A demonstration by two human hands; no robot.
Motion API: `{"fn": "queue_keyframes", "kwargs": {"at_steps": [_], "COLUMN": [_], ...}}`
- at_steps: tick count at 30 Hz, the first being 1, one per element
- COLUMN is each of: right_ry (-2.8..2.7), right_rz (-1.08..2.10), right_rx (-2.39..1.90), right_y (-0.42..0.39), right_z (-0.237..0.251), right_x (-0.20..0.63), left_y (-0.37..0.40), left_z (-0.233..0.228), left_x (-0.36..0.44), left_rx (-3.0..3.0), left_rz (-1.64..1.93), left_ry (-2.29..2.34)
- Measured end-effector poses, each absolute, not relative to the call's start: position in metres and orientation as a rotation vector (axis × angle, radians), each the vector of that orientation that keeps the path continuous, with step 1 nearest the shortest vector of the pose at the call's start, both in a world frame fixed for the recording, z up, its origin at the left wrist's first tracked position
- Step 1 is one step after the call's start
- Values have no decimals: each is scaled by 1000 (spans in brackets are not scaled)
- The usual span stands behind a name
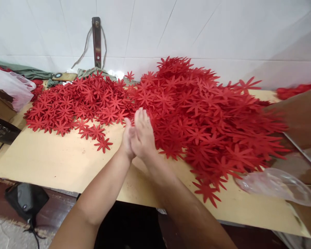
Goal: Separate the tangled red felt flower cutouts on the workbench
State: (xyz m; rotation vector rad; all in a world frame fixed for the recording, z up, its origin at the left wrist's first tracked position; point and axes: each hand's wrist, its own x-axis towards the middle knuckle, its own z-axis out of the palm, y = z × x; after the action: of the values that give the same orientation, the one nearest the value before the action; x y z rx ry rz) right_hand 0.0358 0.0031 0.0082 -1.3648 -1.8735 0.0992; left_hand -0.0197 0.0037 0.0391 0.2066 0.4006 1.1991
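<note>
My left hand (128, 141) and my right hand (144, 135) are pressed together at the palms, over the gap between two heaps of red cut-out flower shapes. The right hand is flat, its fingers stretched out and pointing away from me. Only the thumb and heel of the left hand show clearly; its other fingers are mostly hidden behind the right. Nothing can be seen between the palms. Left of them lies the smaller red flower heap (75, 102), with a loose red flower (103, 144) in front. The larger red flower heap (197, 110) spreads to the right.
The heaps lie on a pale wooden table (54, 159) against a white wall. A metal bracket (96, 41) is fixed there. Cardboard boxes (300, 117) and a clear plastic bag (277, 186) stand at the right; another plastic bag (12, 86) and a black box (3, 128) are left.
</note>
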Motion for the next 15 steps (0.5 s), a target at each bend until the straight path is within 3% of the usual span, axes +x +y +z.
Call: {"fn": "queue_keyframes", "kwargs": {"at_steps": [4,10,15], "right_ry": [-1794,-1983,-1780], "right_rz": [134,45,130], "right_rx": [-1453,-1339,-1536], "right_y": [15,-3,25], "right_z": [2,5,8], "right_x": [46,29,44], "left_y": [1,-4,3], "left_z": [38,27,36], "left_x": [-15,-11,-13], "left_rx": [234,187,298], "left_rz": [1064,1442,1073], "left_ry": [313,332,360]}}
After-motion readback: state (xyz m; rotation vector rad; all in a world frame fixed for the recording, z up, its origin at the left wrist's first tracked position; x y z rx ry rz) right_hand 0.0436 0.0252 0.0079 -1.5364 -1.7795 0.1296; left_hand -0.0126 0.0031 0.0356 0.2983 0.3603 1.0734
